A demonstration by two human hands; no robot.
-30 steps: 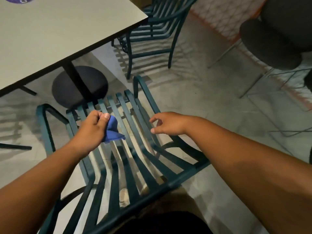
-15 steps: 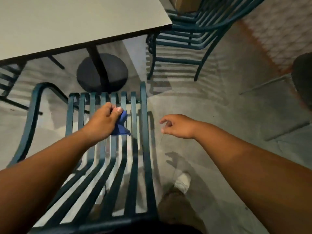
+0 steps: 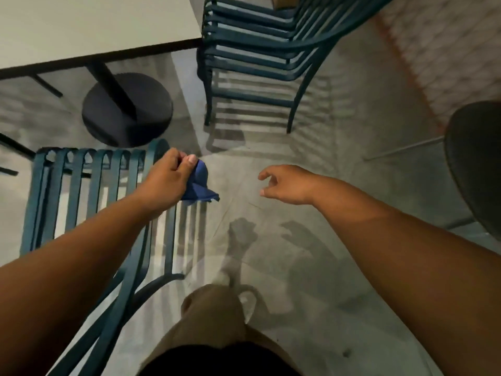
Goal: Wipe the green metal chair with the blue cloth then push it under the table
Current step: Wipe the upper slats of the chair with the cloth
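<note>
The green metal chair with slatted seat stands at the lower left, its front edge near the table's round base. My left hand hovers over the chair's right edge, shut on the bunched blue cloth, which hangs off past the armrest above the floor. My right hand floats over bare floor to the right of the chair, fingers loosely spread and holding nothing. The white table fills the upper left; its top ends short of the chair.
The table's black pedestal base sits just beyond the chair. A stack of matching green chairs stands at the top centre. A dark round seat is at the right edge. My legs and shoes show at the bottom.
The view has swung right, so the chair now lies further left. My left hand with the cloth has slid from the seat slats to the chair's right edge. My right hand stays off the chair.
</note>
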